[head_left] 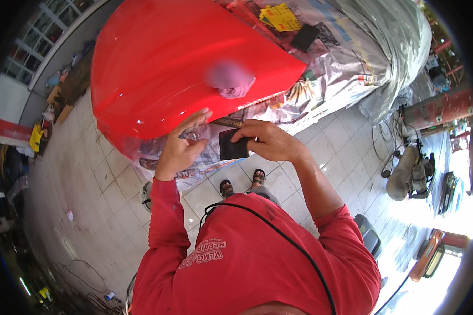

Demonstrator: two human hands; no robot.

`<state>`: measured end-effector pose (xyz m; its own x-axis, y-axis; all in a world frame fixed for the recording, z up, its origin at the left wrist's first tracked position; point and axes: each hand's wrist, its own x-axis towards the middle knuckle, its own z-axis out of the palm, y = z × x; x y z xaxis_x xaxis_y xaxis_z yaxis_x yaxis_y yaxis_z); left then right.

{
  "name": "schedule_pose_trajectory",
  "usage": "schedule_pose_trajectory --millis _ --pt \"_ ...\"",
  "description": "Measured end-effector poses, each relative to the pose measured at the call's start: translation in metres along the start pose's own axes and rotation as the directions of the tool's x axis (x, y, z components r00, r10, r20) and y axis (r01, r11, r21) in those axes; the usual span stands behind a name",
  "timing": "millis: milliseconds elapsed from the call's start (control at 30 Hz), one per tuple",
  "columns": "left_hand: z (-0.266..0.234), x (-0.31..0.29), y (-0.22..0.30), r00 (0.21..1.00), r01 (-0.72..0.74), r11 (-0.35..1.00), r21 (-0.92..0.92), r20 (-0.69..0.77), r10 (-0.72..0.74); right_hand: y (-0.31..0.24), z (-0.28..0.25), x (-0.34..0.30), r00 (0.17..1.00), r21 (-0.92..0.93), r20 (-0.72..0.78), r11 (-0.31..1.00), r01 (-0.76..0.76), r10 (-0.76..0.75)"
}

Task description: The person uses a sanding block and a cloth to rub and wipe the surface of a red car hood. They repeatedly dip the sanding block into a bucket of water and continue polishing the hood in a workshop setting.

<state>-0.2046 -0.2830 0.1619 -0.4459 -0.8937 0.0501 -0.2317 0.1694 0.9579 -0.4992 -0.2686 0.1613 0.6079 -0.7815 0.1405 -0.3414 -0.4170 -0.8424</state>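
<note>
My right hand pinches a black rectangular sheet that looks like sandpaper, held in front of my body. To its left, my left hand holds nothing, its thumb and fingers apart, close by the lower edge of a glossy red car hood. A crumpled pinkish cloth rests on the hood, partly behind a blurred spot in the picture. Printed plastic sheeting covers the car around the hood. Upon that sheeting, at the far right, lie yellow sheets and a dark rectangular piece.
A compressor with a tank stands on the right, with hoses and cables near it. Boxes and a yellow item line the left wall. Cables lie on the tiled floor at lower left. A black cord runs over my shirt.
</note>
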Motion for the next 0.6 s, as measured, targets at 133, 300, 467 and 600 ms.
schedule_pose_trajectory --millis 133,300,467,600 --pt "0.002 -0.025 -0.011 0.996 0.054 0.955 -0.293 0.086 -0.030 -0.030 0.028 0.045 0.983 -0.083 0.151 0.989 0.122 -0.108" --pt "-0.008 -0.052 -0.031 0.963 0.267 0.878 -0.398 0.064 -0.263 -0.041 0.035 0.075 0.982 -0.089 0.188 0.996 -0.002 0.019" --pt "-0.020 -0.060 -0.019 0.893 0.326 0.866 -0.379 -0.178 -0.414 -0.032 0.044 0.104 0.985 0.035 0.175 0.999 -0.002 -0.004" --pt "-0.013 -0.063 -0.048 0.886 0.054 0.806 -0.590 -0.344 -0.311 -0.039 0.037 0.121 0.965 -0.053 0.259 0.998 -0.016 0.030"
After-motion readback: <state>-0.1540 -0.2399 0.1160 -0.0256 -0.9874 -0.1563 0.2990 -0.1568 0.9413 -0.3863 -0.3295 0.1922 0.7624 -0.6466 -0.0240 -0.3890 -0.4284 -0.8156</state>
